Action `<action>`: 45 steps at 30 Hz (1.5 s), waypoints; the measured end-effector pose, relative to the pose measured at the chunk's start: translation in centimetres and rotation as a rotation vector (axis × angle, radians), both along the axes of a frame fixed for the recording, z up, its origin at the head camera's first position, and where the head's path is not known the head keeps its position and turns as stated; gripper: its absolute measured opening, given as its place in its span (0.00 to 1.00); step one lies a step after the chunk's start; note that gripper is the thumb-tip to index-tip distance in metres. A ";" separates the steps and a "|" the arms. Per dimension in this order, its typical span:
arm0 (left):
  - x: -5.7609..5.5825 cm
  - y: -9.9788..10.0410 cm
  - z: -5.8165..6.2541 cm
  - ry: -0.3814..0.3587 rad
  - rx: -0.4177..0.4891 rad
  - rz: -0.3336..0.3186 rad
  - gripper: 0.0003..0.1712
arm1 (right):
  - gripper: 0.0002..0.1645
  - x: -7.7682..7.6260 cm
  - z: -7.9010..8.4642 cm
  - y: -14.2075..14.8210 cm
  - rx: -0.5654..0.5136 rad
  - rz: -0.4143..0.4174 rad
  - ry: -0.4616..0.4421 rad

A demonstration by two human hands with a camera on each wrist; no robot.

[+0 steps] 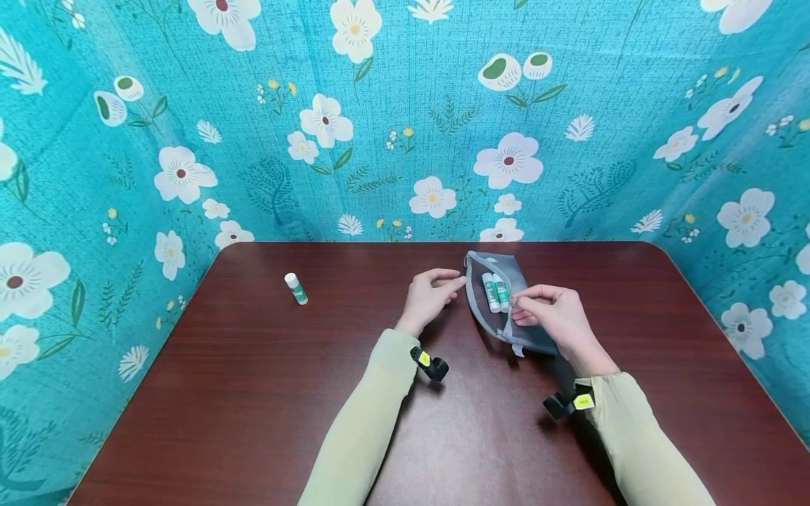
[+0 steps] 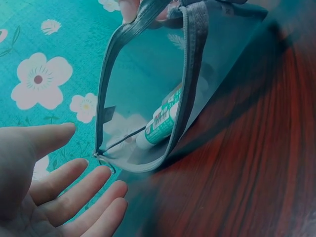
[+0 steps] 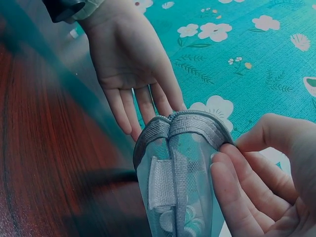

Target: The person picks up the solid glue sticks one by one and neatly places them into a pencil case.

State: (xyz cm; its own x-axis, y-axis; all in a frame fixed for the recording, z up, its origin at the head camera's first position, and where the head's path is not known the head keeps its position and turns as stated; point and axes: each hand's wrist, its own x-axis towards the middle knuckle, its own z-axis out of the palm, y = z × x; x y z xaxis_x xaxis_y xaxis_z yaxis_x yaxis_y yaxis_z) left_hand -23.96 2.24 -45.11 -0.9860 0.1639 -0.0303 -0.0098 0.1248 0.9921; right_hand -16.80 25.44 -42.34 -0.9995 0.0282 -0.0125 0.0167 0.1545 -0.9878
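Note:
A grey mesh zipper pouch [image 1: 535, 341] lies on the table with its mouth spread wide. Inside it are two white-and-green glue sticks [image 1: 491, 292], side by side; a glue stick [image 2: 160, 126] also shows through the opening in the left wrist view. My right hand [image 1: 557, 320] pinches the pouch's right rim between thumb and fingers [image 3: 227, 175]. Just beyond the pouch's left edge is my left hand [image 1: 428, 301], its fingers [image 2: 81, 197] loosely extended and holding nothing. Another glue stick [image 1: 296, 288] stands apart on the left of the table.
The dark red-brown wooden table [image 1: 253, 407] runs back to a turquoise floral cloth [image 1: 392, 140] hanging behind it and along both sides. Black wrist cameras [image 1: 430, 364] are strapped over both light-green sleeves [image 1: 361, 414].

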 end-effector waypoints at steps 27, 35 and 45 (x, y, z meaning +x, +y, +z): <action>-0.6 -5.0 0.2 0.016 0.028 0.092 0.24 | 0.21 0.0 0.0 0.0 -0.003 -0.007 0.000; -0.6 -6.6 0.4 0.016 0.064 0.132 0.23 | 0.20 0.1 0.0 0.0 0.004 -0.004 0.012; -1.0 -9.0 0.6 0.029 0.124 0.203 0.21 | 0.19 -0.1 -0.2 0.0 -0.047 0.011 0.019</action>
State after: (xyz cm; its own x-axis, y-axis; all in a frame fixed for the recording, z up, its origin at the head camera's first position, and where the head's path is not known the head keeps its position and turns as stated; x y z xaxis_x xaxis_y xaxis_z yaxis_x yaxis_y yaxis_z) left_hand -24.99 -6.80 -44.47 -0.9993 -0.0369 0.0068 0.0068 0.0005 1.0000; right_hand -16.86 25.48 -42.50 -0.9998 0.0171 0.0054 -0.0035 0.1083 -0.9941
